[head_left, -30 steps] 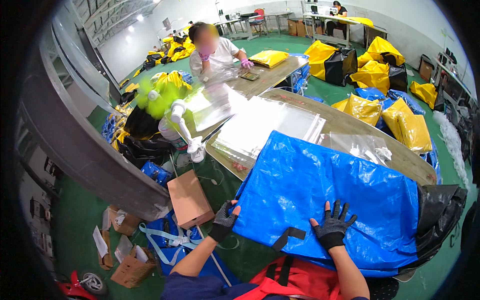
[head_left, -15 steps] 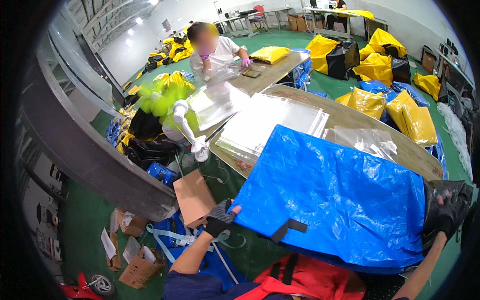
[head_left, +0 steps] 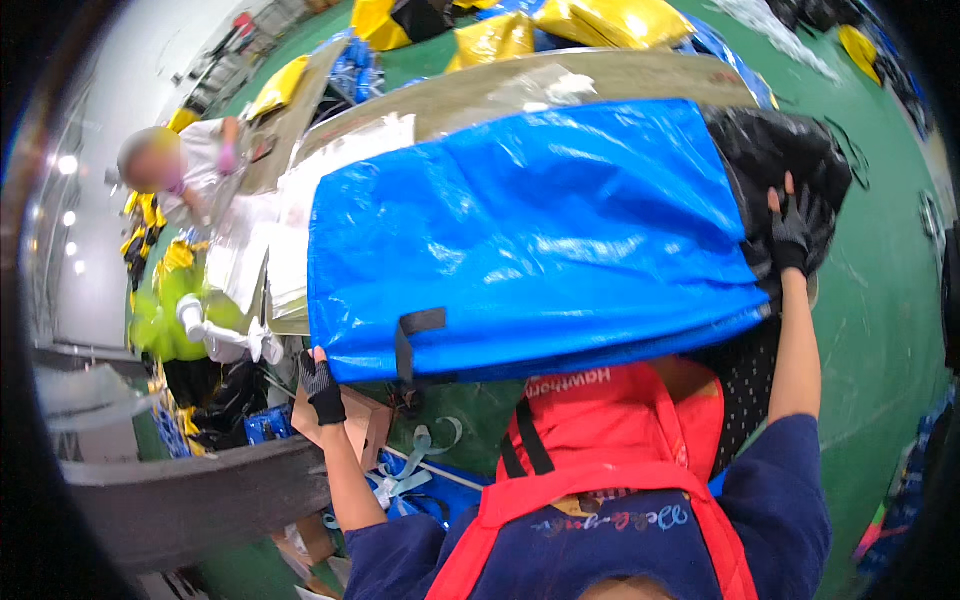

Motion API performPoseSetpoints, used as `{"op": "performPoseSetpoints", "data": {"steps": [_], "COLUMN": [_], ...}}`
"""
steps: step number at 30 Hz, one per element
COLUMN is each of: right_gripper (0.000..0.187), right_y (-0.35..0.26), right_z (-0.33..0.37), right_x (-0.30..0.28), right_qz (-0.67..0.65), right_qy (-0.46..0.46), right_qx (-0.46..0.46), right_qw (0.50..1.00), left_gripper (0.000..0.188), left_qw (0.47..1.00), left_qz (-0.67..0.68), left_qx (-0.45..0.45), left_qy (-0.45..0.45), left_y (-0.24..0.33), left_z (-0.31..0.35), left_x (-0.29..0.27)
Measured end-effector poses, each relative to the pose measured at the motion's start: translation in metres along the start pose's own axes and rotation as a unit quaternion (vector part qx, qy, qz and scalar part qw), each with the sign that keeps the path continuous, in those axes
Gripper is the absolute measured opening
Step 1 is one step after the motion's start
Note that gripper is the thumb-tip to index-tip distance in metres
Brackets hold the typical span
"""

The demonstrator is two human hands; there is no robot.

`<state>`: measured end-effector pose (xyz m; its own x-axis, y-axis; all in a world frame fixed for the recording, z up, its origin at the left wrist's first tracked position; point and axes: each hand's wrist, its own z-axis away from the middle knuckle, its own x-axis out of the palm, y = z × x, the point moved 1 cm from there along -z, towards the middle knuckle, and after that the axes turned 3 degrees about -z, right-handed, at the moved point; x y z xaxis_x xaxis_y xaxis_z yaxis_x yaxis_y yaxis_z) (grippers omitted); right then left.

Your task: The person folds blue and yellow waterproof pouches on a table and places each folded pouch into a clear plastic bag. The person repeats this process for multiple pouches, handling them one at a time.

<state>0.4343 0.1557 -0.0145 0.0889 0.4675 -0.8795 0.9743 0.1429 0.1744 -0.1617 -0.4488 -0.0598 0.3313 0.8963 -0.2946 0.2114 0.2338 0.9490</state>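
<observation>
Left hand (head_left: 322, 390): at a corner of the blue sheet (head_left: 540, 230) (clamped or not, I can't tell)
Right hand (head_left: 790, 230): my fingers apart, on black plastic (head_left: 765, 140)

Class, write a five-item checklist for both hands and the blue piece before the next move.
1. Left hand at the near left corner of the blue piece: ok.
2. Right hand on the black material at the right end: ok.
3. Blue surface smooth: not ok, wrinkled.
4. Black strap out of sight: not ok, visible near the front edge.
5. Underside free of folds: cannot tell, hidden.
</observation>
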Motion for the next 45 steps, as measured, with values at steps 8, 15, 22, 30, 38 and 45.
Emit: {"op": "performPoseSetpoints", "data": {"steps": [8, 15, 22, 30, 38, 45], "right_gripper": [0.069, 0.067, 0.119, 0.025, 0.024, 0.027], "right_y": [-0.026, -0.009, 0.013, 0.022, -0.009, -0.009], "right_z": [0.011, 0.016, 0.131, 0.112, 0.055, -0.045], "right_x": [-0.03, -0.011, -0.079, -0.139, -0.191, -0.01], "right_qz": [-0.008, 0.024, -0.158, -0.331, -0.483, -0.262], "right_qy": [-0.014, -0.097, -0.093, 0.119, -0.002, -0.31], "right_qx": [-0.018, 0.009, -0.384, -0.376, -0.145, -0.271], "right_qw": [1.0, 0.995, 0.905, 0.857, 0.863, 0.873], "left_gripper": [0.038, 0.061, 0.072, 0.062, 0.06, 0.04], "left_qw": [0.879, 0.787, 0.646, 0.515, 0.574, 0.539], "left_qz": [-0.452, -0.177, -0.132, -0.284, -0.033, -0.023], "left_qx": [0.135, 0.53, 0.643, 0.562, 0.795, 0.706], "left_qy": [0.07, -0.262, -0.391, -0.582, -0.191, -0.458], "left_y": [0.014, 0.23, 0.194, 0.26, 0.202, 0.134], "left_z": [0.0, 0.062, 0.13, 0.123, 0.178, 0.101], "left_x": [0.022, 0.362, 0.526, 0.524, 0.605, 0.496]}}
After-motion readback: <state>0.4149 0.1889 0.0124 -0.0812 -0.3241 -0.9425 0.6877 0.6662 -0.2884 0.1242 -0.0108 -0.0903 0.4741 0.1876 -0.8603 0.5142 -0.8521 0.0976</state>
